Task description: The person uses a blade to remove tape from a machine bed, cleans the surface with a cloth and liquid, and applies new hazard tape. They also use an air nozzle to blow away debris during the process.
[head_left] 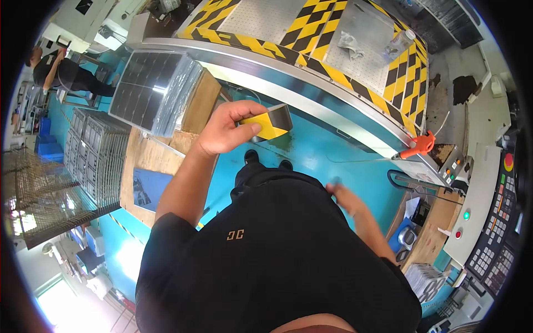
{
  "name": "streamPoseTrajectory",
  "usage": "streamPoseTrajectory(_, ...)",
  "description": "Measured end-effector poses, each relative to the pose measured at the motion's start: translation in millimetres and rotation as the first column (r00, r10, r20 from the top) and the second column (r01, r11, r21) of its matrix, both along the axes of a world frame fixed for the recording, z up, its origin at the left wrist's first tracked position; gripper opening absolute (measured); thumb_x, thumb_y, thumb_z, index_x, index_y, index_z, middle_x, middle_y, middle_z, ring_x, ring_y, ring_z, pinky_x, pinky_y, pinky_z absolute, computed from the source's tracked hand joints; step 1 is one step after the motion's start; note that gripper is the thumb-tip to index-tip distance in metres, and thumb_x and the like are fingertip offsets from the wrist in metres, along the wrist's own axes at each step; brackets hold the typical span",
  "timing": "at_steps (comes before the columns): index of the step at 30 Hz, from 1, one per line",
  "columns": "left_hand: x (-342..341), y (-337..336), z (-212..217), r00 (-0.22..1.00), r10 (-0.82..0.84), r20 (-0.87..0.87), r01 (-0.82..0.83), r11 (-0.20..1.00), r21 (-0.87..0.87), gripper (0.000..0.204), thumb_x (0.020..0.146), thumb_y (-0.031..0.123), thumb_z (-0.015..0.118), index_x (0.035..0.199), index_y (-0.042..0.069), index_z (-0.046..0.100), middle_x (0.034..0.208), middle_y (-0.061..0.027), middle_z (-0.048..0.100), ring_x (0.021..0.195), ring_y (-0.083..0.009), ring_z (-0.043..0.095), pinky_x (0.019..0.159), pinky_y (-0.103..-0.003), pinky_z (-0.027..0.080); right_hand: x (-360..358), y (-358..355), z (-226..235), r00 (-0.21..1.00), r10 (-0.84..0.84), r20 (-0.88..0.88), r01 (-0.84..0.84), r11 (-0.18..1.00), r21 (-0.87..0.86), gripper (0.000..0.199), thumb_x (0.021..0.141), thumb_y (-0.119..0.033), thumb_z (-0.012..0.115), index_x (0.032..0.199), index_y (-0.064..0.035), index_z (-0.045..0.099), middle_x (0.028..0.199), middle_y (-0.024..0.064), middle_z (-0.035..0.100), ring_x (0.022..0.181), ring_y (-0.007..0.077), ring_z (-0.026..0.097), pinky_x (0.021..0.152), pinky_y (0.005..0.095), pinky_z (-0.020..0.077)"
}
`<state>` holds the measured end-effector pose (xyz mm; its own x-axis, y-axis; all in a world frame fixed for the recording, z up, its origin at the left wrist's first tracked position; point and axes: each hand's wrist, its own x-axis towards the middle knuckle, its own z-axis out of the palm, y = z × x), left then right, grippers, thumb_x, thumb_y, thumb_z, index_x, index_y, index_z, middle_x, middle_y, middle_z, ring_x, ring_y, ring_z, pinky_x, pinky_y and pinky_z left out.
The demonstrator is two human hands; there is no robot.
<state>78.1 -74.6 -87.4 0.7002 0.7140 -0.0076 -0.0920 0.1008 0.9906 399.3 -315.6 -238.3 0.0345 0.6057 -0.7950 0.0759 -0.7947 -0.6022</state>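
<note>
Clearly, the left hand (225,130) is pinching a yellow-and-grey scraper (267,124) between thumb and fingers, keeping it high above the blue floor (327,152), while the blurred right hand (344,197) is hanging low, its fingers unclear.

A machine bed (261,19) edged in yellow-and-black hazard stripes fills the top of a workshop with a teal floor (322,155). Dark gridded panels (147,86) lie stacked on a wooden pallet (194,108) at left, beside metal racks (97,155). An orange air gun (419,145) rests at the machine's corner, near a control panel (491,222) with coloured buttons. Another person (61,69) works far left
</note>
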Motion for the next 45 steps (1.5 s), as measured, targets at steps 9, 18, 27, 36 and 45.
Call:
streamPoseTrajectory(9,28,6,40,0.958,-0.212,-0.193,0.226,0.972,0.055,0.02,0.086,0.004,0.061,0.104,-0.003,0.066,0.08,-0.0002,0.065,0.072,-0.0038,0.055,0.063,-0.022,0.044,-32,151,204,0.841,0.137,0.524,-0.54,0.147,0.829,0.02,0.084,-0.005,0.073,0.103,-0.0016,0.067,0.097,0.0116,0.069,0.087,0.0268,0.067,0.076,0.033,0.0528)
streamPoseTrajectory(18,29,-5,36,0.977,-0.177,-0.119,0.171,0.983,-0.064,0.012,0.084,0.002,0.061,0.094,0.004,0.054,0.067,0.0073,0.05,0.059,0.0018,0.042,0.051,-0.018,0.03,-60,162,190,0.814,0.347,0.466,-0.523,0.09,0.847,0.018,0.08,-0.006,0.077,0.096,-0.0051,0.07,0.09,0.0084,0.071,0.08,0.0258,0.068,0.069,0.0331,0.0532)
streamPoseTrajectory(27,32,1,31,0.968,-0.216,-0.13,0.208,0.976,-0.071,0.013,0.085,0.001,0.06,0.096,0.005,0.054,0.058,0.0074,0.046,0.05,0.0007,0.038,0.045,-0.021,0.025,-61,165,188,0.81,0.408,0.421,-0.529,0.2,0.825,0.011,0.081,-0.004,0.075,0.091,-0.0046,0.069,0.086,0.0066,0.069,0.077,0.0228,0.066,0.069,0.0319,0.052)
streamPoseTrajectory(36,33,5,39,0.956,-0.242,-0.164,0.235,0.97,-0.063,0.016,0.083,0.001,0.058,0.098,0.005,0.054,0.058,0.0079,0.046,0.051,0.0008,0.037,0.046,-0.02,0.025,-63,160,190,0.834,0.382,0.398,-0.507,0.246,0.826,0.011,0.081,-0.003,0.075,0.09,-0.0031,0.069,0.086,0.0065,0.07,0.076,0.0223,0.066,0.068,0.031,0.0521)
streamPoseTrajectory(45,30,0,55,0.963,-0.204,-0.179,0.2,0.979,-0.041,0.015,0.082,0.0,0.059,0.096,0.005,0.054,0.06,0.0082,0.046,0.053,0.0014,0.037,0.048,-0.02,0.026,-69,158,191,0.87,0.31,0.383,-0.452,0.191,0.871,0.011,0.084,-0.006,0.072,0.094,-0.0054,0.07,0.089,0.0075,0.069,0.076,0.0255,0.066,0.066,0.0326,0.0521)
